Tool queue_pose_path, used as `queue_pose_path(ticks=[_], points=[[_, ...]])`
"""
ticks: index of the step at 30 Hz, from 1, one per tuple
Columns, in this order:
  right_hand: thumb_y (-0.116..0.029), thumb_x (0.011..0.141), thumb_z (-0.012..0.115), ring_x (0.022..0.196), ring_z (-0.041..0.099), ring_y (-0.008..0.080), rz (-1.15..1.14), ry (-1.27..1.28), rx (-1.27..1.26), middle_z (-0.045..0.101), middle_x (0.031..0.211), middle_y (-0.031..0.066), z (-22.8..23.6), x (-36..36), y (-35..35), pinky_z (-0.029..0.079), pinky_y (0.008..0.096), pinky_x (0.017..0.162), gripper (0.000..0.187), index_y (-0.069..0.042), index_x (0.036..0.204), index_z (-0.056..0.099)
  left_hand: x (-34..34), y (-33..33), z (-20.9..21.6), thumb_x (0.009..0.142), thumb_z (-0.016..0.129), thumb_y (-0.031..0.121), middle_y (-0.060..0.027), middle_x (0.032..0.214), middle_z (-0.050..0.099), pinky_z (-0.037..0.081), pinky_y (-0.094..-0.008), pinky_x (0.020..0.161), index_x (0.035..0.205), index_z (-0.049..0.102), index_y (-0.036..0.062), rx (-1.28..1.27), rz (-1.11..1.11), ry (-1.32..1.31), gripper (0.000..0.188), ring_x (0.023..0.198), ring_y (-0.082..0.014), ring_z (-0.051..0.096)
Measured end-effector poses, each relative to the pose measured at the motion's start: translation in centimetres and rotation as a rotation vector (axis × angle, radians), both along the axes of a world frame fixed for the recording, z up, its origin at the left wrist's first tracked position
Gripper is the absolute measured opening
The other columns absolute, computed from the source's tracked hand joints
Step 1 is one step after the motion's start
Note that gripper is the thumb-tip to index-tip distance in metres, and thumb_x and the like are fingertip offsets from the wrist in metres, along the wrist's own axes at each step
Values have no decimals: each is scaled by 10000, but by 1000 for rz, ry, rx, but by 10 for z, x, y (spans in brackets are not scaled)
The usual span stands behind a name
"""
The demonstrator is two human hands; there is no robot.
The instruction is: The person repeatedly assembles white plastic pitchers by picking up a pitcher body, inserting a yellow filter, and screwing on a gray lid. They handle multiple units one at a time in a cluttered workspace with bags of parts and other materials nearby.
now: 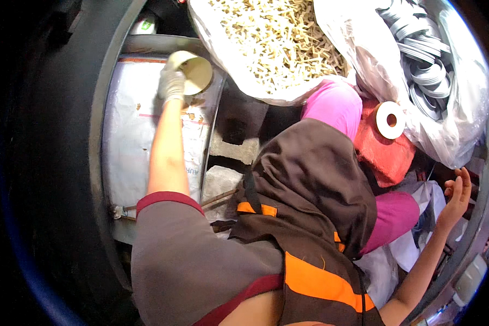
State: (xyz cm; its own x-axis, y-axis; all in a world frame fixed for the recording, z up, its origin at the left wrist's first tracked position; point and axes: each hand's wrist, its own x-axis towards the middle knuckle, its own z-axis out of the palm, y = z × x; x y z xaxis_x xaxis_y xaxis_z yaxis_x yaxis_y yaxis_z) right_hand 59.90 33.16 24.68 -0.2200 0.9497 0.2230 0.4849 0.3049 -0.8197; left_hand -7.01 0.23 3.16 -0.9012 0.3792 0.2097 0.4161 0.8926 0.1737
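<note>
My left hand, in a pale glove, is closed on a pale yellow cup-like container. The container is tipped on its side, its round opening toward the right, above a white-wrapped surface. My right hand is at the far right, bare, with its fingers apart and slightly bent. It holds nothing that I can see and is just below a clear plastic bag of grey coiled strips.
Ahead lies a large white sack full of small pale yellow pieces. A white ring-shaped roll rests on a red cloth-like bundle by my knees. Concrete blocks stand beside the wrapped surface, left of my brown apron.
</note>
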Motion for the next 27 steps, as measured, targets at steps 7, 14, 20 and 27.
queue_pose_path(ticks=[7,14,20,27], points=[[-144,954,508,707,583,84,319,79,-236,657,1009,103,-53,-100,-39,454,185,617,266,4,1165,574,22,-39,144,773,507,124,-170,1092,627,488,-409,851,1158,606,89,338,-283,370,400,975,-311,614],[-259,828,684,882,671,285,689,119,-209,560,1217,232,-18,-222,-132,488,321,812,731,-60,1417,300,225,60,252,777,569,12,-113,1082,634,505,-348,822,1101,627,48,551,-1065,244,332,945,-258,635],[-181,939,516,658,574,95,491,1011,-959,608,1125,149,-86,-138,-109,478,213,579,383,2,1273,472,279,107,224,934,542,220,-85,1140,586,396,-307,963,1177,567,-19,1076,-932,-505,341,1061,-156,527],[-280,965,453,511,515,71,733,1516,-1671,652,1050,181,-105,-107,-162,461,193,506,399,-4,1250,494,339,153,206,812,670,213,-124,981,610,462,-373,815,924,604,25,1058,-1413,-308,228,910,-270,587]])
